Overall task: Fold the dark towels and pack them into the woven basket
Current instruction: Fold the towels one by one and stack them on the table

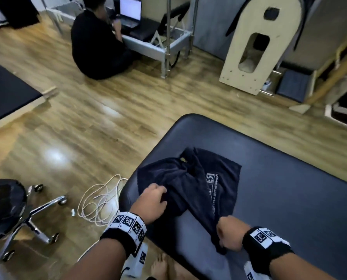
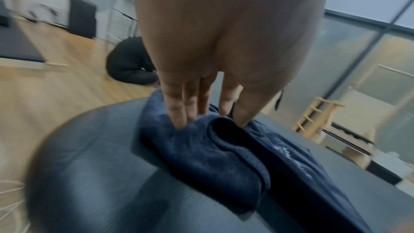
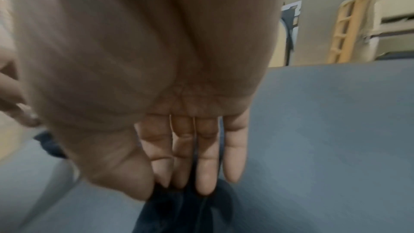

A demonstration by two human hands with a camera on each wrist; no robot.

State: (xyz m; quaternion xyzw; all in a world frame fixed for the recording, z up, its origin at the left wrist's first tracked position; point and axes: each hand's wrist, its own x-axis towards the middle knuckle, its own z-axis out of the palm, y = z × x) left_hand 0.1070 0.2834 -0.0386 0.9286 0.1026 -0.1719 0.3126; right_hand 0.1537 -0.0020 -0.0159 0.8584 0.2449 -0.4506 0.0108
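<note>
A dark navy towel [image 1: 198,178] with white lettering lies crumpled on the dark padded table [image 1: 289,188]. My left hand [image 1: 160,196] pinches a bunched fold at the towel's left side. In the left wrist view the fingers [image 2: 179,112] and thumb close on that fold of towel [image 2: 201,157]. My right hand [image 1: 225,233] is a fist gripping the towel's near corner by the table's front edge. The right wrist view shows my right hand [image 3: 161,183] with thumb and fingers pinching the dark towel [image 3: 179,210]. No woven basket is in view.
On the wooden floor to the left are a wheeled chair base [image 1: 37,215] and a coil of white cable [image 1: 99,199]. A person [image 1: 99,43] sits far back at a laptop [image 1: 130,11]. Pale wooden equipment [image 1: 257,43] stands at the back right.
</note>
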